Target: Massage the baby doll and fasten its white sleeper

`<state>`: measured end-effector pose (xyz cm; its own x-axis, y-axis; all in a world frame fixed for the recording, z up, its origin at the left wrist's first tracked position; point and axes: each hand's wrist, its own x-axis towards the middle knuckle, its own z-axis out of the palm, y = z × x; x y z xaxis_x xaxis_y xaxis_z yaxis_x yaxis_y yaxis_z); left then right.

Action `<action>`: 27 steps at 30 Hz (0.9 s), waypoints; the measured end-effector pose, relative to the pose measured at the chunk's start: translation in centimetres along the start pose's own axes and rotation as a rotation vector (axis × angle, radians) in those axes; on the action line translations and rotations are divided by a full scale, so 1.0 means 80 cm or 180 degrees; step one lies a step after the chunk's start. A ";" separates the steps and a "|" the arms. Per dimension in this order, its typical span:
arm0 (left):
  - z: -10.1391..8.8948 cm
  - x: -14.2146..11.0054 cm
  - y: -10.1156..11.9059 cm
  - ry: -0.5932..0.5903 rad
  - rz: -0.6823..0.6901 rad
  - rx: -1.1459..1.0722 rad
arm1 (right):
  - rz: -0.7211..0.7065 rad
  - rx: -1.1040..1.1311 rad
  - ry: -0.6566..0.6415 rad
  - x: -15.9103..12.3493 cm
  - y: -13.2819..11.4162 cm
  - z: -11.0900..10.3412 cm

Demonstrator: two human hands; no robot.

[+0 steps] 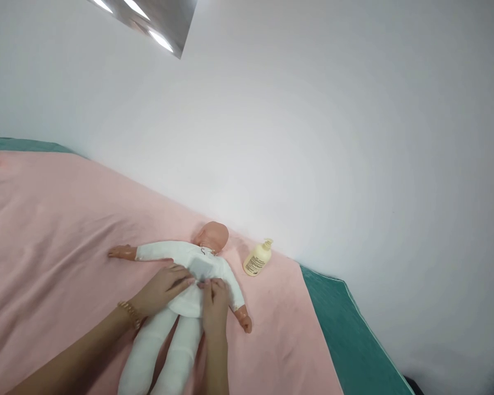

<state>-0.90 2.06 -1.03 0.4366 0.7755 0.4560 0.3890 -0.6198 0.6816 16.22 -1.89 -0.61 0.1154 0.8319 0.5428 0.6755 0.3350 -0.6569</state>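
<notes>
A baby doll (214,235) in a white long-sleeved top (154,250) and white leggings (177,356) lies with its arms spread. On its chest is a grey rectangular patch (201,269). My left hand (164,288) rests on the left side of the top, fingers stretched out and thumb reaching toward the middle, just below the patch. My right hand (216,302) is on the other side, with fingers curled in a pinch at the patch's lower edge. What lies between those fingertips is too small to make out. The two hands nearly meet.
A pale yellow pump bottle (257,259) stands slightly tilted to the right of the doll's head. Under everything is a wrinkled pink sheet (66,219), with green cloth (337,323) showing at its right edge. A white wall (313,137) rises directly behind.
</notes>
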 end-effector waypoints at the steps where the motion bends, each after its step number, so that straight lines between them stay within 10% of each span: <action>1: -0.004 0.010 -0.002 0.0048 -0.0100 -0.0106 | 0.0096 -0.0012 0.0078 0.014 0.001 0.000; 6: -0.015 0.055 -0.009 0.0597 -0.0159 -0.0344 | 0.0180 -0.0128 0.0450 0.069 0.011 0.024; 14: 0.014 0.094 -0.042 0.0227 -0.0122 0.0132 | -0.0147 -0.0744 0.0402 0.071 0.049 0.064; 27: 0.013 0.080 -0.047 0.0486 0.0187 0.0240 | 0.0035 -0.0025 0.0260 0.059 0.026 0.047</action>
<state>1.30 9.23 -1.24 0.3344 0.7433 0.5794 0.4287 -0.6675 0.6089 15.46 4.44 -1.39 0.1817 0.7964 0.5768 0.6794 0.3224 -0.6591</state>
